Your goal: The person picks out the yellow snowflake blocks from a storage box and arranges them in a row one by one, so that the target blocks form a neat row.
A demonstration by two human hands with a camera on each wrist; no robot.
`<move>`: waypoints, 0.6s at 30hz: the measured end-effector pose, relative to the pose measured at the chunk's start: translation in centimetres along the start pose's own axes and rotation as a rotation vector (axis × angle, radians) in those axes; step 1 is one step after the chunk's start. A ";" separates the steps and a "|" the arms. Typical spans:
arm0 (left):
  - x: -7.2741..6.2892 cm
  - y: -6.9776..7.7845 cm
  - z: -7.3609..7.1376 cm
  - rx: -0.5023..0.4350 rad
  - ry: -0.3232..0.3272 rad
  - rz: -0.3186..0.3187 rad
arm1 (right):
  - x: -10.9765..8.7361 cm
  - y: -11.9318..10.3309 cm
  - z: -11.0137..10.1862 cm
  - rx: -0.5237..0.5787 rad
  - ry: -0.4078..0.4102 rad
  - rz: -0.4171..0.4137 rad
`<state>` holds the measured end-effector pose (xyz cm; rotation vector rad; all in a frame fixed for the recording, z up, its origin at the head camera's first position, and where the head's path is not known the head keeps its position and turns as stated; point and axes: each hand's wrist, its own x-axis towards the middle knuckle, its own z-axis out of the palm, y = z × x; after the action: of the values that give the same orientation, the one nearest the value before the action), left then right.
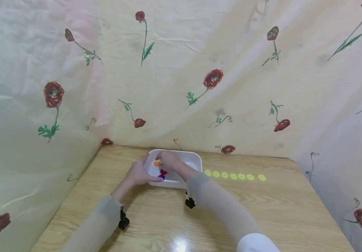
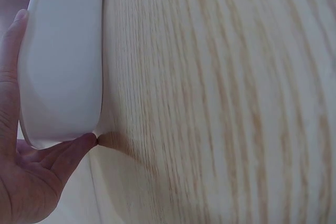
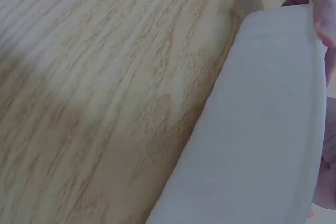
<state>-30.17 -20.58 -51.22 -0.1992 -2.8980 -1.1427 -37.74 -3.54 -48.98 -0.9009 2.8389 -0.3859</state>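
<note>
A white plastic tray (image 1: 194, 161) stands near the back of the table. My left hand (image 1: 137, 173) grips its left end, thumb over the front rim and fingers along the side; the left wrist view shows those fingertips low on the tray wall (image 2: 63, 61). Reaching into the tray, my right hand (image 1: 170, 161) pinches a small yellow flower-shaped piece (image 1: 160, 161) beside an orange piece (image 1: 156, 163). A red piece (image 1: 163, 172) and a purple flower piece (image 1: 161, 177) lie nearer the front wall, by the left thumb. In the right wrist view the tray wall (image 3: 252, 119) hides most of the right hand.
Right of the tray, several yellow flower pieces (image 1: 233, 176) form a line on the wooden table (image 1: 231, 217), the last one spaced farther out. Flower-printed cloth (image 1: 168, 87) hangs behind and at both sides. Each wrist carries a black camera mount (image 1: 123, 221).
</note>
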 end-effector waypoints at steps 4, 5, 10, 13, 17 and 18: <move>0.1 -0.1 -0.1 0.003 0.006 0.007 | 0.2 -0.2 0.6 -0.019 -0.002 -0.014; 0.1 -0.1 0.0 0.002 0.008 0.010 | 0.2 -0.2 0.7 -0.032 0.000 -0.019; 0.2 0.0 0.1 -0.002 0.019 0.025 | 0.1 -0.1 0.9 -0.106 0.000 -0.061; 0.2 0.0 0.0 -0.003 0.022 0.026 | -0.1 -0.2 0.9 -0.098 -0.007 -0.061; 0.2 -0.1 -0.1 -0.007 0.010 0.013 | 0.0 -0.3 0.9 -0.072 -0.003 -0.051; 0.2 -0.1 -0.2 -0.013 0.009 0.011 | 0.1 -0.3 0.9 -0.073 0.004 -0.056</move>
<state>-30.43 -20.76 -51.19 -0.2096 -2.8781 -1.1586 -37.48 -4.00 -49.74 -0.9965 2.8537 -0.2924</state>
